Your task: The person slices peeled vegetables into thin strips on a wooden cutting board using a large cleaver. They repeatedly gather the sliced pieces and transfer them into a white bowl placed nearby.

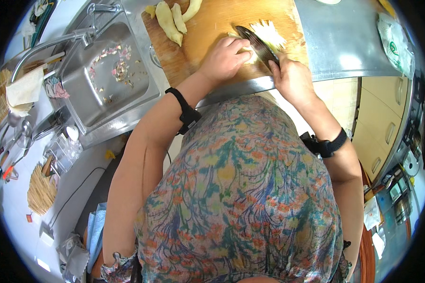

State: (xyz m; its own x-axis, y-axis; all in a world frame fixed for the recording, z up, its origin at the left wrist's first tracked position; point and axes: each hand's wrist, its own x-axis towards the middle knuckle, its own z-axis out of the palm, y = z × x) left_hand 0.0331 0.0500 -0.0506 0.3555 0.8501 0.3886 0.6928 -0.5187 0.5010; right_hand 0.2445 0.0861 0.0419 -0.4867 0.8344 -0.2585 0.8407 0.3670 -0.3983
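On a wooden cutting board (205, 39), my left hand (228, 58) presses down pale vegetable slices (249, 56) with bent fingers. My right hand (294, 78) grips the handle of a kitchen knife (256, 44), whose dark blade lies just right of the left fingertips. Thin pale vegetable strips (269, 33) are piled on the far side of the blade. Several peeled pale yellow vegetable pieces (168, 23) rest at the board's upper left. What kind of vegetable it is I cannot tell.
Left of the board is a steel sink (108, 70) with scraps around its drain and a faucet (51, 42) over it. A steel worktop (340, 46) extends right, bearing a plastic bag (395, 46). The worktop's near edge runs close to my body.
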